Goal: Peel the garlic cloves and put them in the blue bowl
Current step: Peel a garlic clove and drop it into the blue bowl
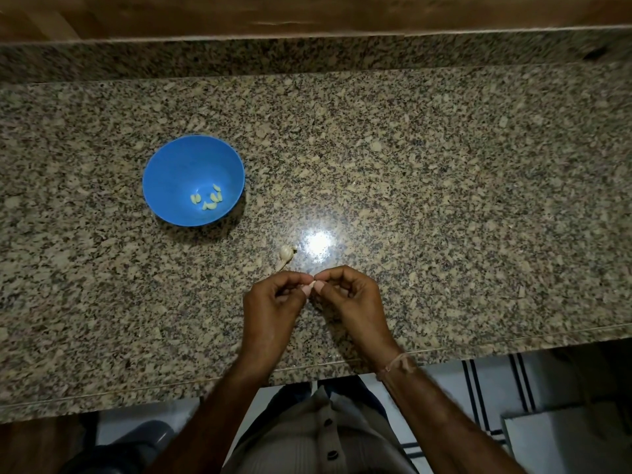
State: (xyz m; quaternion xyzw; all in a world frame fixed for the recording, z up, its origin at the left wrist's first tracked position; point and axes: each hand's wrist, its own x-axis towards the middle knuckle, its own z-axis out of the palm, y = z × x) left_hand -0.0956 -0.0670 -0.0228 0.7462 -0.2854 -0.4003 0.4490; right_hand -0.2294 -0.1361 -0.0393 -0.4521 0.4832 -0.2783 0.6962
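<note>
A blue bowl (193, 159) stands on the granite counter at the left, with several peeled yellowish cloves (208, 200) lying in its bottom. My left hand (272, 304) and my right hand (349, 295) meet near the counter's front edge, and both pinch one small pale garlic clove (310, 285) between thumb and fingertips. Most of that clove is hidden by my fingers. The rest of a garlic bulb (286, 255) with its dry stem lies on the counter just beyond my hands.
The speckled granite counter (444, 186) ends in a raised back ledge (307, 53) below a wooden wall. A bright lamp glare (318, 241) sits right of the bulb. The counter's front edge (342, 362) runs under my wrists, with tiled floor below.
</note>
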